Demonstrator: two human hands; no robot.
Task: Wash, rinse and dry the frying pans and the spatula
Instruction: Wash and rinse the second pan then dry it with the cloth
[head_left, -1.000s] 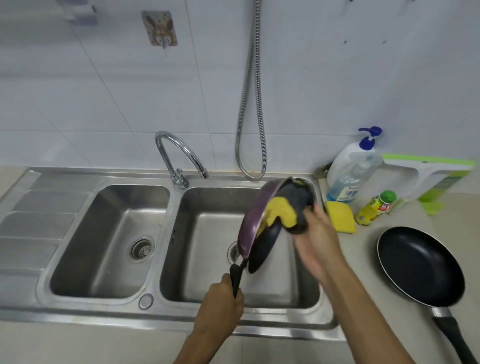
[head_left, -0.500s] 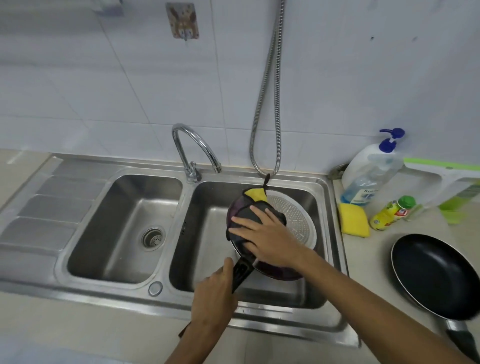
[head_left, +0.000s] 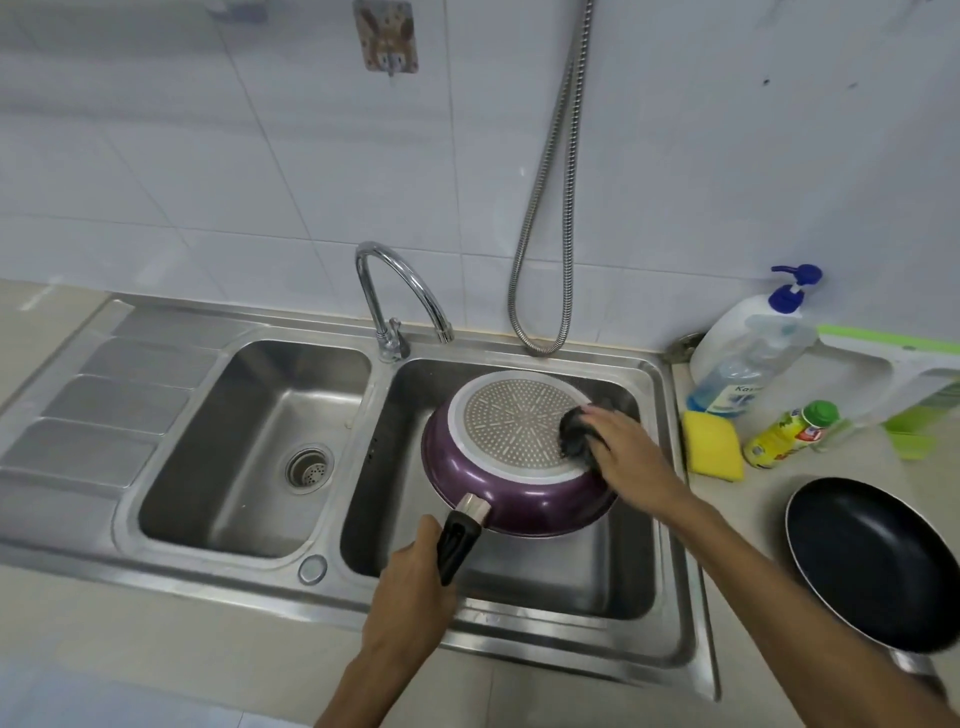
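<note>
A purple frying pan hangs upside down over the right sink basin, its perforated grey base facing up. My left hand grips its black handle at the near side. My right hand holds a dark scrubbing sponge against the right edge of the pan's base. A second, black frying pan lies upright on the counter at the right. No spatula is in sight.
The curved tap stands between the two basins; a metal hose hangs on the wall. A yellow sponge, a pump soap bottle and a small yellow bottle sit right of the sink. The left basin holds nothing.
The pan went from tilted on edge to fully upside down. My right hand with the sponge moved from the pan's inside, over its left rim, to the right side of the base.
</note>
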